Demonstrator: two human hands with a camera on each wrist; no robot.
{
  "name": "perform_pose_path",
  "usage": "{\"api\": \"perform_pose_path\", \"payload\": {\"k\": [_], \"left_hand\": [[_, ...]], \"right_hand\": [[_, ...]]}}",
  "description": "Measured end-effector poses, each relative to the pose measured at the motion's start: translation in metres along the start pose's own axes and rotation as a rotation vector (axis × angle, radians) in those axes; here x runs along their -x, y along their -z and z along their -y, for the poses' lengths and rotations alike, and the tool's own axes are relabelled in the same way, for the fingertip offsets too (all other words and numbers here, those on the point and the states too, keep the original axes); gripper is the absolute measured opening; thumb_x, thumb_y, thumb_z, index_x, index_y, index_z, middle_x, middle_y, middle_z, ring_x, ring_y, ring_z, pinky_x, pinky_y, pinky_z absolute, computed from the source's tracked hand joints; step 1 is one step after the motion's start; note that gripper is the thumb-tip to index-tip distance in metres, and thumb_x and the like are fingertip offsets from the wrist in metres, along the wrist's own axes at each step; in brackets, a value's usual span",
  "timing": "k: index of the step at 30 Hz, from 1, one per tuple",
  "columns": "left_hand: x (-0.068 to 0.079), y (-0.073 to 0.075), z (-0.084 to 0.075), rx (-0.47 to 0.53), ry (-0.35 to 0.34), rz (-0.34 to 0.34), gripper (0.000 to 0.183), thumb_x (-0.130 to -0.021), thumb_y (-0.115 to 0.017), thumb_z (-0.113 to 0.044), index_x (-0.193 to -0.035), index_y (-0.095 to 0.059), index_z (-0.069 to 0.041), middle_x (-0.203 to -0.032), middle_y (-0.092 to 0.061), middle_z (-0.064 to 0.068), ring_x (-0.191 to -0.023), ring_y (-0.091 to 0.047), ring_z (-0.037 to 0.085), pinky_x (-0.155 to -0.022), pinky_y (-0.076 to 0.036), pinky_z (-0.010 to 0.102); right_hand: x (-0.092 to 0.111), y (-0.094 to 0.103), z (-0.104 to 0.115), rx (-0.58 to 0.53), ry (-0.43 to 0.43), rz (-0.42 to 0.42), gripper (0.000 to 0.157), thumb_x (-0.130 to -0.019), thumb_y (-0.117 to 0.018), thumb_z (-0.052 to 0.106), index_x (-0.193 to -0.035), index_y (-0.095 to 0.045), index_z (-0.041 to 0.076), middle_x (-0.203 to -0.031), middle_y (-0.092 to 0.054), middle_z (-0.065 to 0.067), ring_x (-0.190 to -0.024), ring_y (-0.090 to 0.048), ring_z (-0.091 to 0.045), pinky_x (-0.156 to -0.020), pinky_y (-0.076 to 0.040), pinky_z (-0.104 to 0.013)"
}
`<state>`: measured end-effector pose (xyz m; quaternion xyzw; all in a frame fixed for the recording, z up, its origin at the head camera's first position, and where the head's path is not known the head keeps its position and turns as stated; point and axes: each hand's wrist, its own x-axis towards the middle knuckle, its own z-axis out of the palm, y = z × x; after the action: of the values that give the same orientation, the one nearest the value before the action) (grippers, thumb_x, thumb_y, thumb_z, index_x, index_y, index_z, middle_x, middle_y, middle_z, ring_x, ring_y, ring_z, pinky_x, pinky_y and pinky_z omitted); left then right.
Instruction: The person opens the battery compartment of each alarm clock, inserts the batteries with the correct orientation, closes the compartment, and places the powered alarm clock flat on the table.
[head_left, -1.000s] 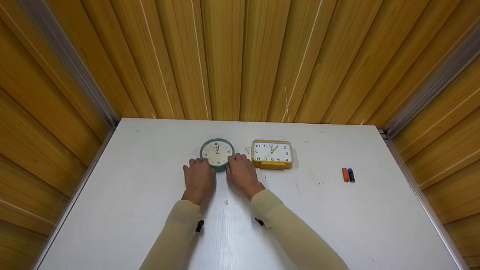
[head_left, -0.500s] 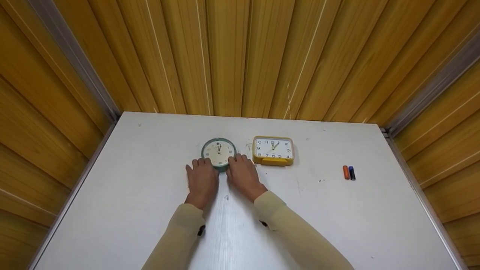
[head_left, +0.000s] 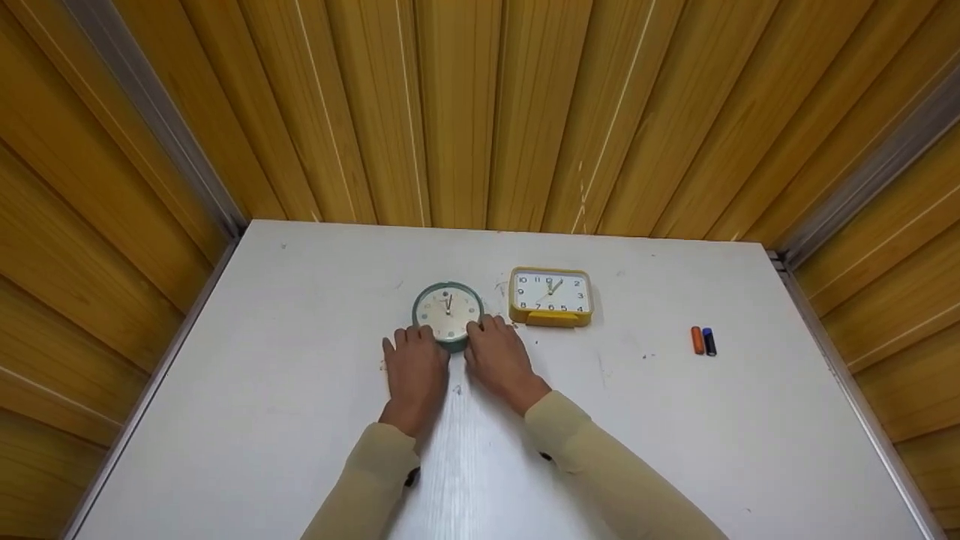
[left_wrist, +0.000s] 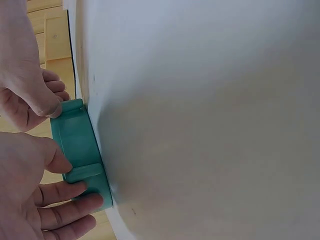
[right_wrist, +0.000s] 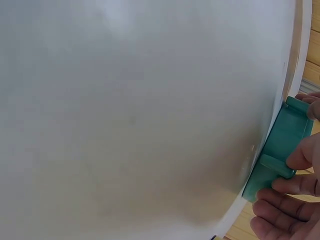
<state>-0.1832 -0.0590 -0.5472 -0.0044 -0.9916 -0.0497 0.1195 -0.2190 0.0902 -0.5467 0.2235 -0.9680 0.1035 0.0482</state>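
A round alarm clock [head_left: 448, 311] with a green case and a cream dial lies face up on the white table [head_left: 300, 337]. My left hand [head_left: 416, 371] holds its lower left edge. From the other side my right hand [head_left: 501, 360] holds the lower right edge. In the left wrist view, thumb and forefinger pinch a foot on the green case [left_wrist: 77, 137], while the other fingers stay extended. The right wrist view has the right thumb and forefinger on the other foot of that case [right_wrist: 285, 135].
To the right of the round clock is a yellow rectangular alarm clock [head_left: 551, 296] with a white dial. Farther right lie two small cylinders like batteries, one orange [head_left: 697, 340], the other black with a blue end [head_left: 709, 342]. Wood-look panels [head_left: 450, 112] stand behind the table.
The round clock and both hands have shifted slightly toward me relative to the yellow clock. Both hands keep their hold. The head view has also shifted a little.
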Motion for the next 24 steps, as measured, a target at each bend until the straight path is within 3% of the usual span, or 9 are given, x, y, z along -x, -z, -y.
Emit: {"api": "perform_pose_path", "payload": {"k": [11, 18, 24], "left_hand": [[0.011, -0.001, -0.008, 0.017, -0.053, -0.034, 0.039, -0.099, -0.073, -0.022, -0.124, -0.067, 0.007, -0.120, -0.070, 0.025, -0.116, -0.064, 0.041, -0.104, -0.047, 0.062], [0.024, -0.004, -0.010, 0.173, -0.054, -0.105, 0.027, -0.095, -0.076, -0.019, -0.111, -0.071, 0.002, -0.111, -0.072, 0.022, -0.109, -0.066, 0.041, -0.103, -0.047, 0.063], [0.032, -0.003, -0.013, 0.220, -0.067, -0.120, 0.025, -0.092, -0.078, -0.019, -0.106, -0.074, 0.001, -0.106, -0.073, 0.021, -0.104, -0.068, 0.040, -0.100, -0.049, 0.061]], "right_hand": [[0.019, 0.006, -0.015, 0.041, 0.069, -0.023, 0.022, -0.106, -0.062, 0.018, -0.120, -0.066, 0.002, -0.112, -0.061, -0.015, -0.104, -0.059, -0.032, -0.093, -0.051, -0.047], [0.035, 0.006, -0.021, 0.057, 0.093, -0.043, 0.018, -0.106, -0.062, 0.018, -0.115, -0.066, 0.003, -0.109, -0.062, -0.013, -0.101, -0.060, -0.031, -0.088, -0.053, -0.046], [0.044, 0.008, -0.022, 0.038, 0.089, -0.027, 0.019, -0.105, -0.063, 0.018, -0.115, -0.065, 0.002, -0.107, -0.060, -0.012, -0.098, -0.059, -0.029, -0.087, -0.052, -0.045]]}}
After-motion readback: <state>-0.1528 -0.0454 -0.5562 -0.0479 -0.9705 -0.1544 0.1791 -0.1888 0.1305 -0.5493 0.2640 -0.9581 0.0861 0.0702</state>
